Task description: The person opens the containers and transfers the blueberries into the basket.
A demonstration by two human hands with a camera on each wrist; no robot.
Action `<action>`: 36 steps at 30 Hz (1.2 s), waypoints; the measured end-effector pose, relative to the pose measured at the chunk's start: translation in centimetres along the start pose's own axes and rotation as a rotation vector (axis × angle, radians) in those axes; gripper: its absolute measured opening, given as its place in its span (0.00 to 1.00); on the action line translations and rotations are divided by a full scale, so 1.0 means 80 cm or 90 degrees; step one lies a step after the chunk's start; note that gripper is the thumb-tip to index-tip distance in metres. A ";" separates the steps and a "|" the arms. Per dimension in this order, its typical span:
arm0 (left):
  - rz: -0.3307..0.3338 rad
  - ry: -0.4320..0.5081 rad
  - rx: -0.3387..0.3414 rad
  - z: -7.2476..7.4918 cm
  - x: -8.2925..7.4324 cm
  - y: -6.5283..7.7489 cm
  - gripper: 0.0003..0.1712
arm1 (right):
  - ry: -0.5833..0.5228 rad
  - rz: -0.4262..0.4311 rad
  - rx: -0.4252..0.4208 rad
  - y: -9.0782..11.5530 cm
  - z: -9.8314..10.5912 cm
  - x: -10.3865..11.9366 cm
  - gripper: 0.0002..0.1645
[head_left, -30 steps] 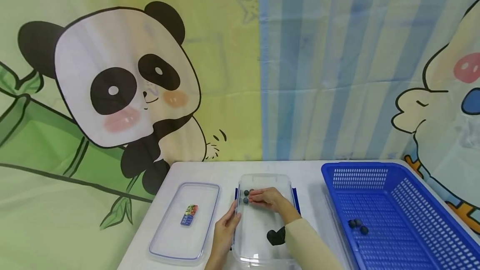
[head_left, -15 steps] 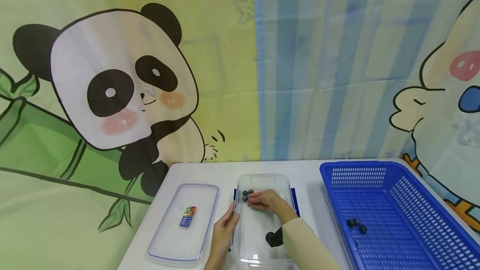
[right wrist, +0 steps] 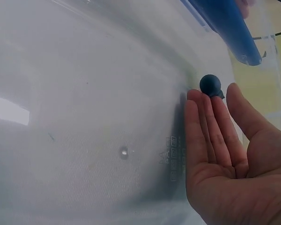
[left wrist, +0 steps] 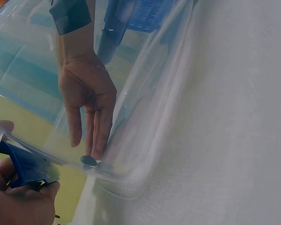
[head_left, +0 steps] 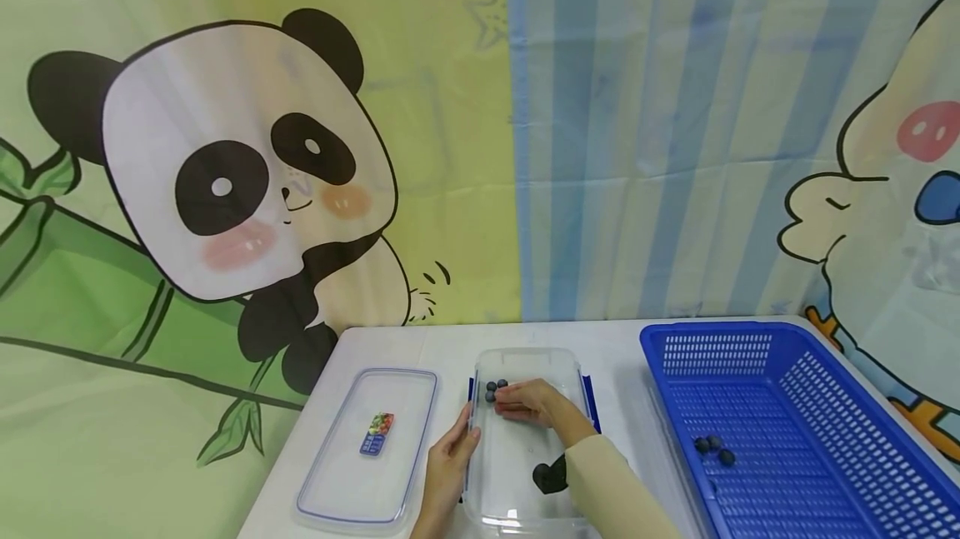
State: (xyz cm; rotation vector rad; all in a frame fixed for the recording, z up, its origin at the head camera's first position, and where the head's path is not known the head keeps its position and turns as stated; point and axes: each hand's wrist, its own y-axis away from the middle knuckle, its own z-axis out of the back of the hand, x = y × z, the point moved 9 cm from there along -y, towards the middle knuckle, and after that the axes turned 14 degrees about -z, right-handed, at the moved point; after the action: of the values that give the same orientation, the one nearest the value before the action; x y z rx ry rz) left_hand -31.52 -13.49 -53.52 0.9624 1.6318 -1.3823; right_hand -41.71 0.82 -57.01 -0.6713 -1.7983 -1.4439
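Observation:
A clear plastic box (head_left: 517, 472) with blue side latches stands in the middle of the head view. My left hand (head_left: 450, 456) grips its left side; the left wrist view shows fingers and thumb round the blue latch (left wrist: 25, 164). Inside the box, toward its far left corner, my right hand (head_left: 528, 401) reaches down. Its fingers are nearly straight, thumb apart, and the fingertips touch dark round blueberries (right wrist: 210, 85). Three blueberries (head_left: 491, 386) show beside the fingers in the head view; any others behind the hand are hidden.
A clear lid (head_left: 330, 472) with a blue seal and a colourful label lies left of the box. To the right stands a blue perforated basket (head_left: 765, 414) holding a few blueberries (head_left: 726, 456). A cartoon-printed curtain (head_left: 450, 147) hangs behind the white table (head_left: 405, 341).
My right fingers have shifted slightly down, so the third blueberry, partly covered before, now shows more fully. My left hand keeps its grip on the box.

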 end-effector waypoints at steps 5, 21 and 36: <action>0.013 -0.005 -0.002 0.000 0.000 -0.001 0.27 | 0.013 -0.016 -0.028 -0.002 0.003 -0.001 0.13; 0.014 0.013 -0.004 0.000 0.003 -0.002 0.27 | -0.073 -0.015 -0.043 0.007 0.004 0.001 0.14; 0.018 -0.030 0.005 -0.001 0.003 0.000 0.26 | -0.034 -0.035 0.012 -0.003 0.000 -0.011 0.16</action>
State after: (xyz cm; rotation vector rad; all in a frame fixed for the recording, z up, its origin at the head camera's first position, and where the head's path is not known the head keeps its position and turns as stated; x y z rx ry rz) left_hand -31.63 -13.36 -53.73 0.9478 1.5731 -1.3834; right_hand -41.37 0.83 -57.83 -0.6615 -1.8817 -1.4557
